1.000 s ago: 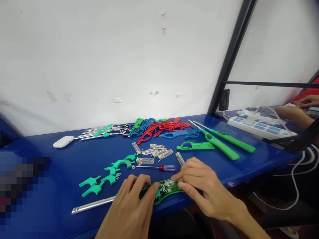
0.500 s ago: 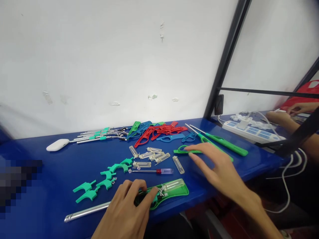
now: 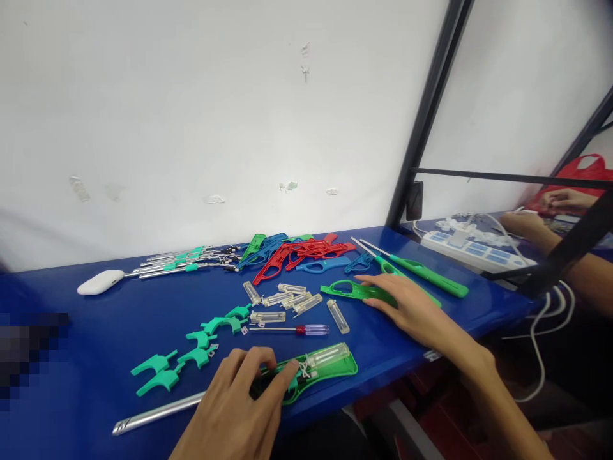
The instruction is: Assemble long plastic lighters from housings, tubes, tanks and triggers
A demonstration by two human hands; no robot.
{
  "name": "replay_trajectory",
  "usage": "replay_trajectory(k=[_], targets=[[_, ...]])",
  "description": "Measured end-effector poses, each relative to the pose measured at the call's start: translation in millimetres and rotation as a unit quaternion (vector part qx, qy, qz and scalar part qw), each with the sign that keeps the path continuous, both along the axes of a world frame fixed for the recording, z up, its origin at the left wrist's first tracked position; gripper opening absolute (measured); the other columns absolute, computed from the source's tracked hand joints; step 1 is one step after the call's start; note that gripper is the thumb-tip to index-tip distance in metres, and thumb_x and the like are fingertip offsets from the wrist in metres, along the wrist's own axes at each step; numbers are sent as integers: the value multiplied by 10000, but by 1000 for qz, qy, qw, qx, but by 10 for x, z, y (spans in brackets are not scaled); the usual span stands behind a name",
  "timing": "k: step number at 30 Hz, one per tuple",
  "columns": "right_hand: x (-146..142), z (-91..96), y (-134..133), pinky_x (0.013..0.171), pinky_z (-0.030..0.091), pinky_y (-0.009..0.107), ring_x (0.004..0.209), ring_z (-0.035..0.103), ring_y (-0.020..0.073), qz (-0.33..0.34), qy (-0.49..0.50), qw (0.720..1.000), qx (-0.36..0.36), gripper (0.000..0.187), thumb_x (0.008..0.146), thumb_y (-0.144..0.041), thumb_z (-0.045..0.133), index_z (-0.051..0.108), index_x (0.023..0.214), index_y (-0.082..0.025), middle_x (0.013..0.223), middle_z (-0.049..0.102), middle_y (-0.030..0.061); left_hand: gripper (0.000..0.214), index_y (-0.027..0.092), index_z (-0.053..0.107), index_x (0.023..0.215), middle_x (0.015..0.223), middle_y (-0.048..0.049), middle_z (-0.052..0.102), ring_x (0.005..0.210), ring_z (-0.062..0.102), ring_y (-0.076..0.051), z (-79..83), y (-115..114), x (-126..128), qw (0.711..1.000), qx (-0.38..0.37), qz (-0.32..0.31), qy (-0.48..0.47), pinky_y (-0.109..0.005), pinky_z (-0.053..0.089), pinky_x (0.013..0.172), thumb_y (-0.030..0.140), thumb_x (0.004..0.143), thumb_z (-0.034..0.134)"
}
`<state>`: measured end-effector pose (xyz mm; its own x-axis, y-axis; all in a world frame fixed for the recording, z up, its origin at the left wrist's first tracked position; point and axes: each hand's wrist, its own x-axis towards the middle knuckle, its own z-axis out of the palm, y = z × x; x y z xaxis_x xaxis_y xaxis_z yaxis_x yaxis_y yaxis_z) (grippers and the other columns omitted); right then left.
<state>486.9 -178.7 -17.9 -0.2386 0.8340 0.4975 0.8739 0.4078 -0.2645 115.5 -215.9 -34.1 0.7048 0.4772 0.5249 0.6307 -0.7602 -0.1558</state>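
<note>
My left hand (image 3: 237,406) presses its fingers down on a green lighter half-shell (image 3: 325,367) with clear parts inside it, near the front edge of the blue table (image 3: 96,332). A metal tube (image 3: 153,412) sticks out to the left of that shell. My right hand (image 3: 407,303) lies with fingers stretched over a loose green handle shell (image 3: 349,291) farther back. Between the hands lie a small red-handled screwdriver (image 3: 297,329) and several clear fuel cartridges (image 3: 287,297).
Teal trigger pieces (image 3: 186,354) lie at the left. Red, blue and green handle shells (image 3: 301,249), two green assembled lighters (image 3: 421,275), metal rods (image 3: 186,262) and a white case (image 3: 100,282) sit at the back. Another person's hands (image 3: 550,211) work by a power strip (image 3: 474,249) at the right.
My right hand left the green half-shell by my left hand and reached back right onto the loose green handle shell. My left hand stayed on the half-shell.
</note>
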Motion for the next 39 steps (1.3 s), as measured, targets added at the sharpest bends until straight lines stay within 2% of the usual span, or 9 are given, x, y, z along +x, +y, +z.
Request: replay_trajectory(k=[5, 10, 12, 16, 22, 28, 30, 35, 39], targets=[[-65, 123, -135, 1028, 572, 441, 1178, 723, 271, 4, 59, 998, 17, 331, 1118, -378, 480, 699, 1336, -258, 1305, 747, 92, 554, 289, 604, 1452, 1168, -76, 675, 1026, 686, -249, 22, -7, 2, 1000, -7, 8, -1, -415, 631, 920, 52, 976, 447], [-304, 216, -320, 710, 586, 305, 759, 728, 192, -3, 126, 992, 7, 367, 1146, -403, 409, 713, 1252, -226, 953, 782, 36, 542, 282, 587, 1469, 1165, -77, 687, 1035, 703, -255, 3, 3, -18, 1000, 2, 4, 9, -446, 633, 935, 73, 987, 455], [-431, 259, -375, 706, 575, 285, 850, 745, 195, 3, 164, 986, -21, 366, 1148, -426, 401, 696, 1271, -246, 1070, 785, 32, 540, 270, 572, 1481, 1160, -73, 702, 1031, 717, -259, -4, 11, -8, 1000, 13, 4, 4, -469, 635, 944, 77, 991, 452], [-593, 332, -442, 897, 544, 298, 1128, 703, 229, 15, 213, 974, -75, 382, 1150, -483, 360, 681, 1216, -287, 1176, 749, 16, 503, 233, 480, 1550, 1196, -72, 736, 1060, 739, -268, -16, 0, 36, 999, 20, 19, -28, -471, 645, 959, 169, 1053, 446], [-625, 305, -514, 610, 480, 268, 702, 627, 180, 16, 185, 965, -184, 372, 937, -579, 752, 663, 1171, -304, 821, 623, -43, 536, 279, 352, 1634, 1228, -57, 737, 1131, 740, -265, -35, -68, 78, 991, -16, 65, -117, -444, 656, 974, 335, 1105, 418], [-808, 339, -566, 854, 525, 321, 952, 689, 220, 83, 153, 973, -149, 256, 960, -503, 768, 739, 1146, -329, 1051, 738, -7, 544, 307, 374, 1640, 1506, -107, 550, 1334, 642, -239, 26, -68, 28, 977, -38, 91, -187, -325, 636, 992, 336, 1106, 467], [-882, 343, -570, 898, 525, 340, 999, 669, 223, 109, 131, 974, -146, 251, 976, -500, 753, 753, 1173, -345, 1076, 720, 3, 524, 311, 394, 1630, 1513, -83, 575, 1338, 639, -229, 57, -39, -34, 983, -23, 71, -169, -334, 607, 1046, 334, 1112, 467], [-999, 259, -538, 986, 524, 395, 1095, 633, 241, 147, 107, 973, -140, 254, 1001, -467, 729, 765, 1215, -334, 1161, 681, 38, 315, 305, 660, 1359, 1200, 7, 779, 1094, 753, -181, 158, 42, -190, 992, 28, 26, -120, -289, 613, 999, 362, 1128, 453], [-1058, 191, -503, 1144, 449, 503, 1128, 637, 256, 146, 100, 972, -155, 271, 1000, -451, 733, 757, 1240, -328, 1181, 675, 44, 393, 293, 765, 1195, 1061, 9, 815, 950, 792, -165, 236, 54, -233, 995, 15, 26, -98, -265, 641, 894, 385, 1149, 385]])
